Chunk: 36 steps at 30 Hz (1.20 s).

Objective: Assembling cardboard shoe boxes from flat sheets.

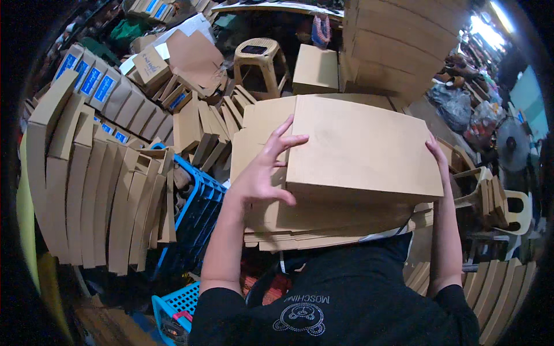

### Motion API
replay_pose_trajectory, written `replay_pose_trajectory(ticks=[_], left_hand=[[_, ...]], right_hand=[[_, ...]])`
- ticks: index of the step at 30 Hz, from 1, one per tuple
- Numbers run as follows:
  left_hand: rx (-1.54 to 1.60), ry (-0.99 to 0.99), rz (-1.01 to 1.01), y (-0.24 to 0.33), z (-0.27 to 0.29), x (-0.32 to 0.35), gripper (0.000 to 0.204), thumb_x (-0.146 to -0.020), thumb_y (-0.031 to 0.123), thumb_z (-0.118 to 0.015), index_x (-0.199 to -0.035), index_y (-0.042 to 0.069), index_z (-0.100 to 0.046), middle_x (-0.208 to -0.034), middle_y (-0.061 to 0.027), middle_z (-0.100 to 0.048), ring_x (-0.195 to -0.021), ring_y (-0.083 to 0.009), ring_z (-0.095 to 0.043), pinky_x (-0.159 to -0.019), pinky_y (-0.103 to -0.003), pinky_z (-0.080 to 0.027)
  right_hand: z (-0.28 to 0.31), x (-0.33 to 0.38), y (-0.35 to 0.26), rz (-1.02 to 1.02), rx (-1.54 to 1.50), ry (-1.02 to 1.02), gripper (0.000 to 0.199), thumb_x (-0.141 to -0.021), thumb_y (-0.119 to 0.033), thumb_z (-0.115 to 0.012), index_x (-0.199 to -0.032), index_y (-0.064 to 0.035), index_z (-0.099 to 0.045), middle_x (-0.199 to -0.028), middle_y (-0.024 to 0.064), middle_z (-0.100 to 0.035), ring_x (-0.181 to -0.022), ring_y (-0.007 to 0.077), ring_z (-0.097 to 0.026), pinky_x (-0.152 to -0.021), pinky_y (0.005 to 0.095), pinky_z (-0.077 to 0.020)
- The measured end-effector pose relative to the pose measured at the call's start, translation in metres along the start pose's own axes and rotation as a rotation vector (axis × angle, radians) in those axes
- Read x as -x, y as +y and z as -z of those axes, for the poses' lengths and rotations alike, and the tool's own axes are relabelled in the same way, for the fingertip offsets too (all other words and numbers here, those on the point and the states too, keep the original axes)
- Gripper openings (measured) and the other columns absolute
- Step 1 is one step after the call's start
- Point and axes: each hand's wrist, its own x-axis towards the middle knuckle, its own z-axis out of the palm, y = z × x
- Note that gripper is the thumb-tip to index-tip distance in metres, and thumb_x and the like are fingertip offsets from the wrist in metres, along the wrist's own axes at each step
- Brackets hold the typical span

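A closed light-brown cardboard box point(363, 147) lies in front of me, above flat cardboard sheets point(334, 216) on my lap. Against its left end I hold my left hand point(266, 164), fingers spread, with fingertips over the top edge and the thumb by the lower near corner. My right hand point(437, 153) grips the opposite end; its fingertips show at the far right corner, and the rest of the grip is partly hidden by the box. Both hands hold the box between them.
A row of brown boxes point(95, 190) stands at left beside a blue crate point(199, 196). A turquoise basket point(179, 303) sits low left. Farther off are a plastic stool point(262, 60) with a phone on it, tall stacked cartons point(398, 46) and a fan point(513, 144). More boxes point(502, 288) stand lower right.
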Motion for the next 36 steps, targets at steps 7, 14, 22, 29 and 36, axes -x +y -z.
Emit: replay_pose_trajectory(ticks=[7, 14, 22, 29, 36], left_hand=[[-0.051, 0.056, 0.28, 0.017, -0.003, -0.004, 0.047, -0.09, 0.029, -0.067, -0.131, 0.009, -0.056, -0.145, -0.0135, -0.042, -0.136, -0.0315, -0.044, -0.112, -0.042, -0.037], [-0.143, 0.146, 0.17, 0.034, -0.003, -0.009, 0.078, -0.093, 0.036, -0.063, -0.156, 0.006, -0.028, -0.157, -0.0195, -0.029, -0.147, -0.0328, -0.029, -0.121, -0.045, -0.021], [0.368, -0.15, 0.596, 0.002, -0.002, 0.012, 0.082, -0.099, 0.044, -0.053, -0.156, -0.006, -0.021, -0.157, -0.0151, -0.033, -0.147, -0.0236, -0.026, -0.121, -0.034, -0.018], [0.538, 0.008, 0.606, 0.007, -0.012, 0.006, 0.091, -0.093, 0.043, -0.06, -0.158, -0.002, -0.016, -0.157, -0.0172, -0.032, -0.146, -0.0252, -0.029, -0.12, -0.036, -0.019], [0.586, 0.287, 0.481, -0.023, -0.002, 0.025, 0.103, -0.076, 0.038, -0.078, -0.154, 0.003, -0.021, -0.148, -0.0138, -0.041, -0.137, -0.0319, -0.041, -0.115, -0.041, -0.032]], right_hand=[[-0.006, 0.007, -0.003, -0.133, -0.041, 0.034, 0.068, -0.096, -0.024, -0.05, -0.158, -0.0082, -0.027, -0.153, 0.012, -0.042, -0.136, 0.0224, -0.047, -0.113, 0.0336, -0.0369], [-0.038, 0.025, -0.055, 0.26, 0.931, 0.069, 0.081, -0.097, -0.03, -0.061, -0.16, -0.0075, -0.016, -0.167, 0.0151, -0.013, -0.154, 0.0265, -0.012, -0.123, 0.0379, -0.0123], [-0.032, 0.037, -0.038, 0.044, 0.634, 0.096, 0.088, -0.093, -0.038, -0.067, -0.16, -0.0084, -0.018, -0.164, 0.0186, -0.021, -0.148, 0.0305, -0.028, -0.121, 0.0407, -0.0208], [-0.02, 0.068, -0.017, -0.246, 0.284, 0.182, 0.076, -0.093, -0.037, -0.062, -0.152, 0.0008, -0.034, -0.151, 0.0123, -0.045, -0.135, 0.0223, -0.047, -0.113, 0.035, -0.0337], [-0.04, 0.07, -0.016, 0.156, 0.155, 0.0, 0.101, -0.078, -0.028, -0.074, -0.16, -0.005, -0.019, -0.163, 0.013, -0.026, -0.151, 0.0263, -0.023, -0.122, 0.0398, -0.0174]])
